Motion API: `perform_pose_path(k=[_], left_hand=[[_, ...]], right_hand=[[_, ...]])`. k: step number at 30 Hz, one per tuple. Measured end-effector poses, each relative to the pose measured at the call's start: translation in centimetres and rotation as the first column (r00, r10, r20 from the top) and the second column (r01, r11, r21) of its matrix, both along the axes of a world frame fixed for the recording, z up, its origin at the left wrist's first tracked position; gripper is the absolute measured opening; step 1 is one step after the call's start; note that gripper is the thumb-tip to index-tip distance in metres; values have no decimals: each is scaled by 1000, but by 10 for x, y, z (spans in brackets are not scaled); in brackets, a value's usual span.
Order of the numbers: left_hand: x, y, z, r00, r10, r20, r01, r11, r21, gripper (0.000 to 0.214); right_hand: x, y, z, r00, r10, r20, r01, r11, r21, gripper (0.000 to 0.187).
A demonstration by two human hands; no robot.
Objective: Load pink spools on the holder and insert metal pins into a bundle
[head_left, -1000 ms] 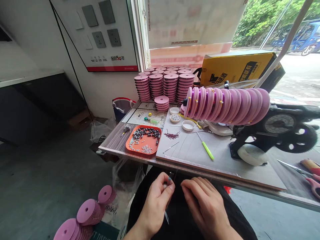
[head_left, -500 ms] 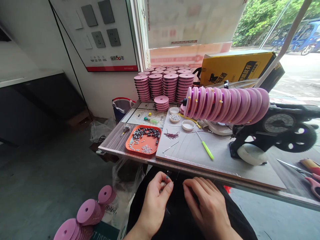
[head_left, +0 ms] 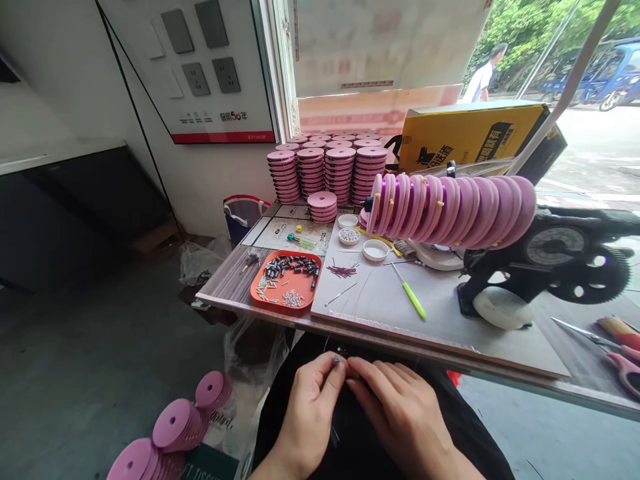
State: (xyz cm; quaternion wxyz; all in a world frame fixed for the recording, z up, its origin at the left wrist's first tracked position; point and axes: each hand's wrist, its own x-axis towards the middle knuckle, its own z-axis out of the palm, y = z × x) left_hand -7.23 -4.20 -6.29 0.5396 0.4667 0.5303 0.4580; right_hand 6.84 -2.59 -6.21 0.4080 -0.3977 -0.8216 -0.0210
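Note:
My left hand (head_left: 314,407) and my right hand (head_left: 400,403) meet above the dark cloth on my lap, close to the table's front edge. Thumb and forefinger of the left hand are pinched together, with a tiny blue-grey spot at the forefinger's tip. Bits of a thin line (head_left: 327,343) show beside these fingertips, and a small dark shiny piece (head_left: 342,350) lies just beyond them. The right hand's fingers are curled and pressed together against the left fingertips. What lies in its pinch is too small or hidden to make out.
An orange tray (head_left: 256,293) of small metal parts sits on the table, near white dishes (head_left: 375,250) and a green-handled hook tool (head_left: 414,300). Pink spools (head_left: 323,207) are stacked behind. A black winding machine (head_left: 555,247) carries more; scissors (head_left: 623,373) lie right.
My right hand has moved left, and its fingertips now meet those of the left hand. The left hand stays pinched in nearly the same place. A person has appeared outside the window.

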Motion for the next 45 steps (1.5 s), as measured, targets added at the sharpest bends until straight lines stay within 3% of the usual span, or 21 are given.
perform_pose_path(k=[3,6,8,10,13,16,30,45], left_hand=[[-2,4,9,955,114,275,-99,993,-69,28],[-12,19,25,719,268,641,-118,956,-268,29],[-20,28,31,614,327,719,-182,944,-275,29],[-22,31,28,686,300,663,-215,954,-208,25],[-12,24,13,882,122,455,-30,978,-205,26],[1,14,2,940,47,339,26,978,-207,34],[1,9,-1,985,-13,171,43,983,-176,29],[1,8,7,958,44,284,41,957,-287,29]], right_hand=[[-2,-2,1,999,36,34,-37,999,12,25],[0,-6,6,991,133,15,-134,990,53,30],[2,-8,10,986,152,-62,-146,985,91,31],[5,-9,12,982,134,-132,-127,990,61,26],[6,-8,11,981,98,-169,-104,994,-27,14],[6,-6,9,984,84,-160,-95,993,-63,14],[3,-5,8,986,100,-134,-110,991,-72,16],[5,-3,6,993,13,-114,-21,997,-77,17]])
